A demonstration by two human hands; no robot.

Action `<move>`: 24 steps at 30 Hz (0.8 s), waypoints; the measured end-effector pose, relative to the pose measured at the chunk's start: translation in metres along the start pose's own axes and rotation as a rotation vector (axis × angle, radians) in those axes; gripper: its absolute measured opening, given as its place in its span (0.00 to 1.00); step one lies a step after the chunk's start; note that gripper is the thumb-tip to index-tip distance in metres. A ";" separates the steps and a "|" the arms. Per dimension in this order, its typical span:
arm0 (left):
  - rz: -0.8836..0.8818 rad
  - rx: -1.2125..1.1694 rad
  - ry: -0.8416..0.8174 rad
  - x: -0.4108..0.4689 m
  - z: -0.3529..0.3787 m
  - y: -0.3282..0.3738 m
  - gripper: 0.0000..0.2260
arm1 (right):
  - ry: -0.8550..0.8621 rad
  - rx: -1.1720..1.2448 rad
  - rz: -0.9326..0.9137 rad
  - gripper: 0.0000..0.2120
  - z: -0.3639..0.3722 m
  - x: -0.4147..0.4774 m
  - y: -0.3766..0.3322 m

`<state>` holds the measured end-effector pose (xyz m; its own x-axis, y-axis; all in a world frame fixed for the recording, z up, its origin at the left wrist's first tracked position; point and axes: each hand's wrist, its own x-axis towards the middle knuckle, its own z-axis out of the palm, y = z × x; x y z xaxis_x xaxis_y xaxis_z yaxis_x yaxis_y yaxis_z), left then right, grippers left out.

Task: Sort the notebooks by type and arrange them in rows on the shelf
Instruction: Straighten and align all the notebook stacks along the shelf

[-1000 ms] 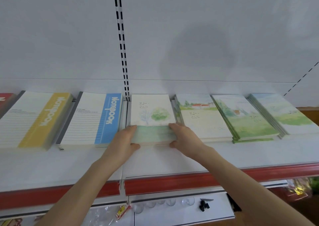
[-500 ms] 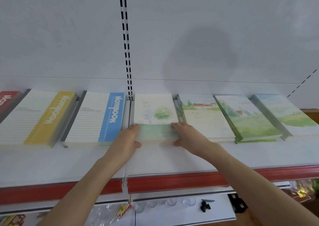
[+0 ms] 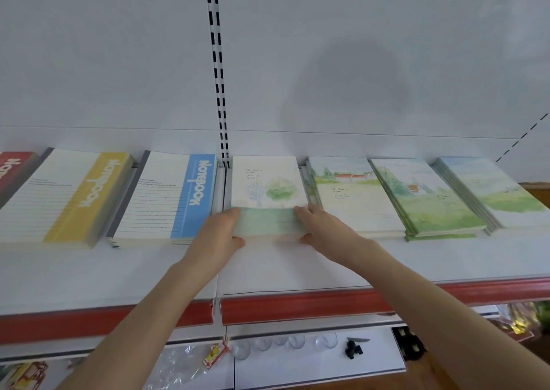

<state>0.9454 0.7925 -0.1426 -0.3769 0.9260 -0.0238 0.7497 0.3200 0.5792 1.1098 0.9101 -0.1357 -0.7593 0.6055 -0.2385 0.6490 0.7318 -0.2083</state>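
Note:
A stack of watercolour tree notebooks point(image 3: 266, 187) lies flat on the white shelf point(image 3: 297, 270), just right of the slotted upright. My left hand point(image 3: 218, 235) grips its near left corner and my right hand point(image 3: 323, 226) grips its near right corner. To the right lie three more watercolour stacks: a red-roofed house point(image 3: 354, 196), a green meadow point(image 3: 425, 202) and a pale landscape point(image 3: 491, 190). To the left sit lined stacks with a blue spine band point(image 3: 166, 199), a yellow band point(image 3: 59, 199) and a red one point(image 3: 12, 166) at the frame edge.
The shelf has a red front strip point(image 3: 297, 306) and a white back panel with a slotted upright point(image 3: 218, 71). Below hangs a lower white shelf point(image 3: 312, 363) with clear suction cups, a black clip point(image 3: 354, 349) and packaged items.
Both hands stay on the tree notebook stack, which has shifted slightly back toward the shelf wall. The view has tilted a little; other stacks are unmoved.

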 end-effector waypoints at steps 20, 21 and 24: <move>-0.089 -0.058 -0.080 0.006 -0.006 -0.002 0.21 | -0.029 0.130 0.055 0.13 -0.009 -0.002 -0.003; -0.102 -0.095 -0.074 0.007 -0.007 -0.002 0.21 | -0.050 0.153 0.065 0.15 -0.014 -0.003 -0.003; -0.135 -0.107 -0.002 0.020 -0.007 0.000 0.22 | -0.073 0.222 0.117 0.18 -0.029 -0.001 -0.002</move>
<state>0.9346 0.8096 -0.1374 -0.4690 0.8765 -0.1084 0.6304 0.4182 0.6540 1.1075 0.9170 -0.1077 -0.6785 0.6517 -0.3390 0.7327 0.5667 -0.3769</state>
